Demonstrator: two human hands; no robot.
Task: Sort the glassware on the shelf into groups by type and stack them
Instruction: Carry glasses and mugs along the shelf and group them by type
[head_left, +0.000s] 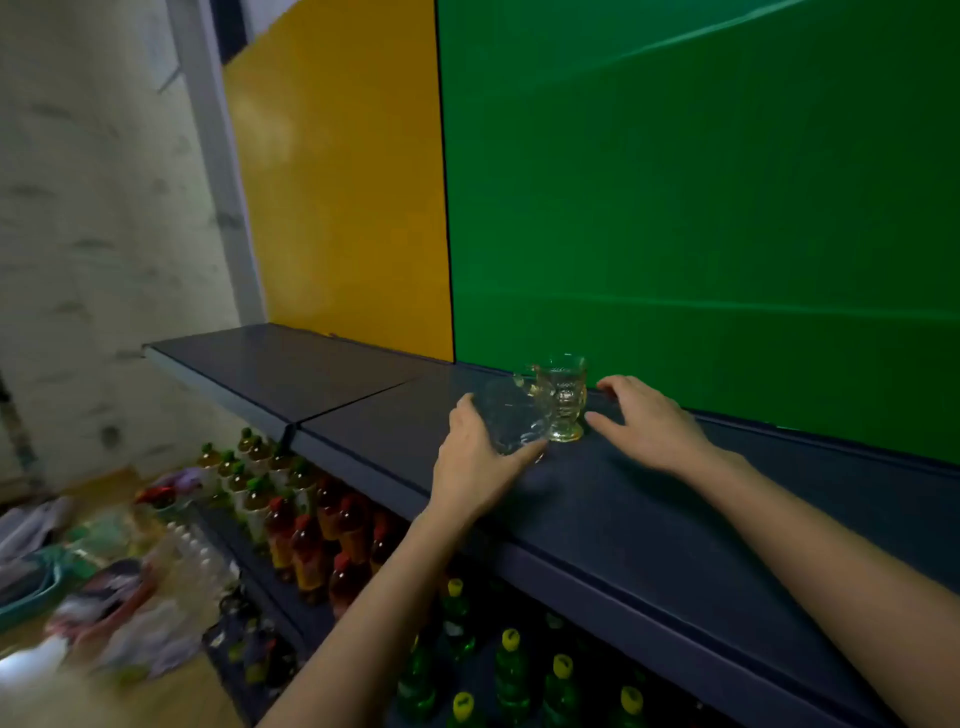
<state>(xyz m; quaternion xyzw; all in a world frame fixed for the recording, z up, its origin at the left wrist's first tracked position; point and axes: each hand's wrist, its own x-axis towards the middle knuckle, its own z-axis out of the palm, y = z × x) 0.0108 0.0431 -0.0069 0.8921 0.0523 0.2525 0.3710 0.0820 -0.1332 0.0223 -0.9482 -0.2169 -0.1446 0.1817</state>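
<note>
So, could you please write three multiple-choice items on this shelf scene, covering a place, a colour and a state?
1. Where does the footed clear glass mug with a handle stand?
A. on the dark blue shelf
B. on the floor
C. among bottles

2. What colour is the panel behind it?
A. red
B. green
C. white

3. What is the left hand doing?
A. hanging free
B. gripping a bottle
C. holding a clear patterned glass

A: its foot rests on the shelf.
B: green rises behind it.
C: fingers wrap the glass.
</note>
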